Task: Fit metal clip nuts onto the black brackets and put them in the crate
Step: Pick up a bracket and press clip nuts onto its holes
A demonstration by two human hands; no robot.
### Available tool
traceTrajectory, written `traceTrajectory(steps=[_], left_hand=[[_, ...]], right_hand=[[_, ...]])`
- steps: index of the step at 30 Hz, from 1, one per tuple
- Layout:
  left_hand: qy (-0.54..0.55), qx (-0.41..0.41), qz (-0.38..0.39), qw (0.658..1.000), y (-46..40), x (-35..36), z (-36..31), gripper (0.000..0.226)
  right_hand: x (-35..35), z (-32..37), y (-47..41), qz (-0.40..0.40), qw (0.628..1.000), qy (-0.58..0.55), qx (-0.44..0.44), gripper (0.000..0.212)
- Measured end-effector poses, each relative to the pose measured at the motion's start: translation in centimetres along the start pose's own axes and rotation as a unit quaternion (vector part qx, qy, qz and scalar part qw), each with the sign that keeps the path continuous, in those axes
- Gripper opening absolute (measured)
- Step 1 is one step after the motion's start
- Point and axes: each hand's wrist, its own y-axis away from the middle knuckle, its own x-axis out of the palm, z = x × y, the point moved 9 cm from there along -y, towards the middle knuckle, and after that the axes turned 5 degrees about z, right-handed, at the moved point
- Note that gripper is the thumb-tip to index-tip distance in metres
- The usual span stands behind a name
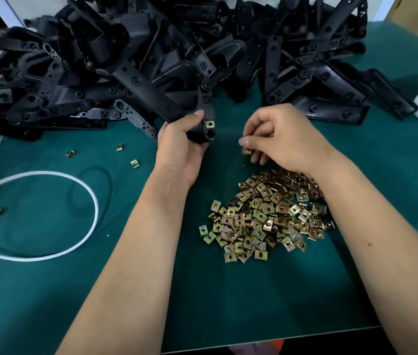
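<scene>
The left hand grips a black bracket in the middle of the frame, one clip nut already on. Just right, the right hand fingers pinch another nut, nearest the bracket's empty hole.

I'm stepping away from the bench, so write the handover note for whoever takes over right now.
Left hand: grips a black bracket, one clip nut already on its end.
Right hand: fingers pinch a loose nut above the nut pile.
Unfitted brackets are heaped at the back of the green mat; a few stray nuts lie left, near a white cord.
Left: fit the pinched nut, then crate the bracket. No crate is in view.
</scene>
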Motion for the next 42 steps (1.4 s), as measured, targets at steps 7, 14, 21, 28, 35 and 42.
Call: traceTrajectory(steps=[7, 14, 21, 28, 35, 42], left_hand=[[-0.021, -0.030, 0.033, 0.999, 1.1, 1.3, 0.6, 0.024], [-0.076, -0.058, 0.103, 0.990, 2.0, 3.0, 1.5, 0.016], [-0.077, -0.058, 0.103, 0.990, 2.2, 3.1, 1.3, 0.019], [-0.089, -0.055, 0.103, 0.989, 2.4, 3.2, 1.4, 0.024], [-0.091, -0.056, 0.105, 0.989, 2.4, 3.2, 1.3, 0.023], [-0.122, -0.057, 0.101, 0.986, 2.7, 3.5, 1.5, 0.030]], right_hand=[[-1.4, 0.2, 0.0, -0.136, 0.990, -0.008, -0.031, 0.013], [-0.2, -1.0, 0.5, -0.172, 0.902, -0.396, 0.012, 0.008], [0.3, -1.4, 0.8, -0.157, 0.872, -0.460, 0.056, 0.007], [0.6, -1.4, 0.8, -0.154, 0.863, -0.477, 0.058, 0.005], [0.8, -1.5, 0.8, -0.149, 0.871, -0.465, 0.061, 0.004], [0.4, -1.1, 0.9, -0.192, 0.874, -0.446, 0.027, 0.016]])
